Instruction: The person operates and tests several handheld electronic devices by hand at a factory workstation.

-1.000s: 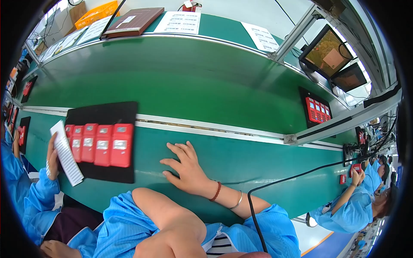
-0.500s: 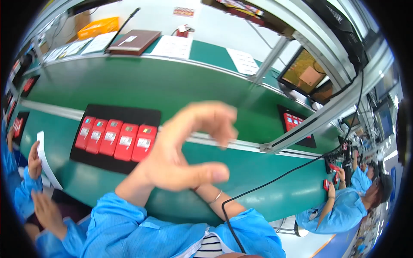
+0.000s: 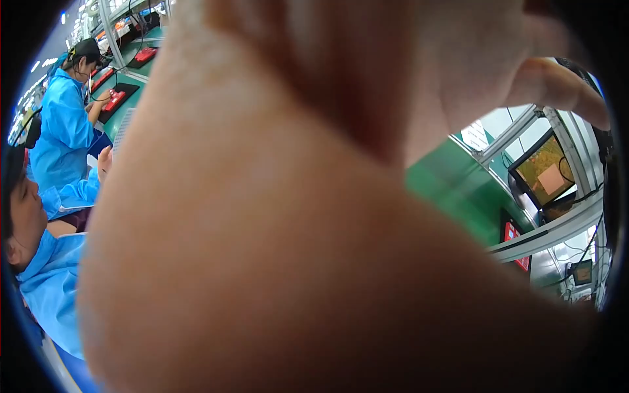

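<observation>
A bare hand (image 3: pixel 458 72) and its wrist stand right in front of the camera, large and blurred, and cover most of the view. It appears to be my left hand, but its closeness leaves some doubt. One finger-like part stretches toward the upper right edge. Most of the fingers are cut off or smeared, so their grip does not show. No object can be made out in this hand. I see nothing that I can tell apart as my right hand. The near tabletop is hidden behind the skin.
Right of the hand, a green work surface (image 3: pixel 452 187) shows with red devices (image 3: pixel 514 236) on a dark mat, a monitor (image 3: pixel 547 170) and metal frame bars. At left, people in blue jackets sit at a bench; one person (image 3: pixel 65 114) handles a red device (image 3: pixel 114 98).
A raised hand has come up close to the camera. It now blocks the near table and the row of red devices on the black mat. The view has also shifted, showing more of the people at left.
</observation>
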`<state>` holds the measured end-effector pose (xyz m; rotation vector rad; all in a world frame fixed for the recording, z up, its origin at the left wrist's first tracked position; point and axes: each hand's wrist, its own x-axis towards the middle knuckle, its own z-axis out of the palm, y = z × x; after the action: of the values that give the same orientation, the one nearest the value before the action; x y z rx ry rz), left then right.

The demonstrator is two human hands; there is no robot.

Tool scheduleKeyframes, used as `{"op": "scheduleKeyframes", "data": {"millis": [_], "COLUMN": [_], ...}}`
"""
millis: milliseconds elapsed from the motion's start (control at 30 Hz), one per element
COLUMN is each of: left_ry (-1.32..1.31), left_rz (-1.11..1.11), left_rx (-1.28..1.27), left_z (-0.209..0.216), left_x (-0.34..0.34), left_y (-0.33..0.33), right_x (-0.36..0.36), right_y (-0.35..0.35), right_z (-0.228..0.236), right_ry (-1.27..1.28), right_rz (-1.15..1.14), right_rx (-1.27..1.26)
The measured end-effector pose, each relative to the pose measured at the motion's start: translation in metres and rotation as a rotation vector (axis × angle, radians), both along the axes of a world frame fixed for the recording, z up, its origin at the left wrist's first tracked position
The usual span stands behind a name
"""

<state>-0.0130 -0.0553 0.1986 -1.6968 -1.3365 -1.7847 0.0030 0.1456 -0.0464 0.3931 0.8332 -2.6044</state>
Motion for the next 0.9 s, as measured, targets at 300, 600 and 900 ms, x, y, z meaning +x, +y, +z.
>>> {"op": "scheduleKeyframes", "data": {"millis": [300,600,900], "left_ry": [-0.032,-0.393,-0.954], "left_rz": [-0.065,0.695,1.555], "left_rx": [-0.010,-0.287,-0.762], "left_z": [0.018,-0.068,-0.283], "left_x": [0.001,-0.056,-0.147], "left_y": [0.002,-0.027,-0.196], "right_x": [0.003,0.029,-0.007], "right_y": [-0.005,0.014,-0.028], "right_z": [-0.017,0.017,-0.001], "right_ry": [-0.047,0.121,0.368], "right_rz": [0.074,-0.027,-0.061], "right_rx": [0.139,0.291,1.079]}}
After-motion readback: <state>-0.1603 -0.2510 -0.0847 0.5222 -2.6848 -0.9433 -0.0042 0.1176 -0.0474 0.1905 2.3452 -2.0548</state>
